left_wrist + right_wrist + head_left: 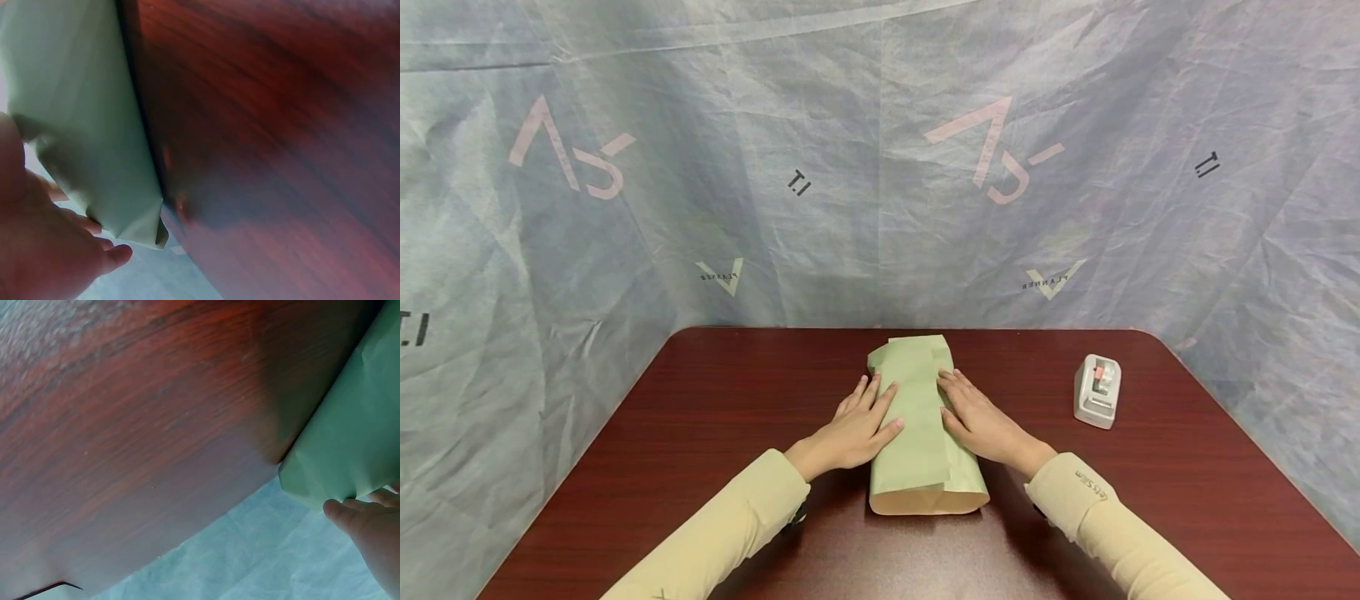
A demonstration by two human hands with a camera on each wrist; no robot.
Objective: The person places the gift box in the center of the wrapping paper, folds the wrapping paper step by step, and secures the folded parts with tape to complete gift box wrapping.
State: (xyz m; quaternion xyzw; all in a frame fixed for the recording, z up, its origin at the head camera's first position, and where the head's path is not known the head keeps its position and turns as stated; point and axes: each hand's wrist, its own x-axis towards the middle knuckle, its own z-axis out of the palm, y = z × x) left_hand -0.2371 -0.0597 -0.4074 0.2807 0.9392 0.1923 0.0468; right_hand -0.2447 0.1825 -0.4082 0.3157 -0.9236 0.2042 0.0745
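A light green sheet of paper point(913, 425), wrapped into a flattened tube, lies lengthwise on the table in front of me. Its near end gapes and shows a pale inside, while one edge overlaps the other along the top. My left hand point(853, 429) rests with spread, straight fingers on the tube's left side. On the opposite side my right hand point(988, 421) lies with extended fingers against the paper near the overlapping edge. Both wrist views show the tube's green side point(81, 106) and its far corner, with the fingertips along the upper edge.
A white tape dispenser point(1097, 392) stands on the dark red wooden table point(737, 383) at the far right. Behind the table and along its sides hangs a grey-blue printed cloth point(865, 242).
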